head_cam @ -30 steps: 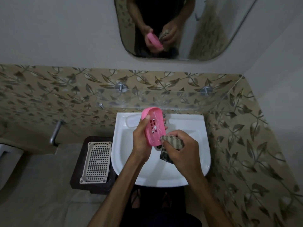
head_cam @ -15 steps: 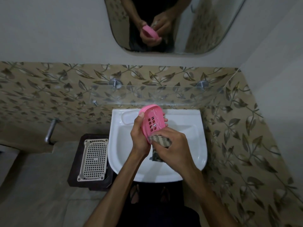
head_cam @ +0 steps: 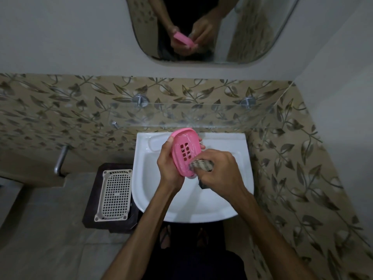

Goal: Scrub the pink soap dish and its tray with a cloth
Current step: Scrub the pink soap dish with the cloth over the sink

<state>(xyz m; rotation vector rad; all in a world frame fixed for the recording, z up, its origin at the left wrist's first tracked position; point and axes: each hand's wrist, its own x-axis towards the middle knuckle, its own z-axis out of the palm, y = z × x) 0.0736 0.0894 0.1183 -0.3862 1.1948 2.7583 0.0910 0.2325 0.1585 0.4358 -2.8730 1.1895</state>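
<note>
Over glossy basin (head_cam: 232, 201), slotted pink soap dish (head_cam: 186, 152)

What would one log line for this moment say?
step: scrubbing | left hand: holds pink dish over sink | right hand: presses cloth on dish's lower end | grid tray: left of sink

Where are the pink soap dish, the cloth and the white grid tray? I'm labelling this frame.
pink soap dish (head_cam: 186, 151): head view, on its slotted inner face.
cloth (head_cam: 202, 165): head view, on the bunched striped part under the right hand's fingers.
white grid tray (head_cam: 115, 196): head view, on the middle of its mesh.
</note>
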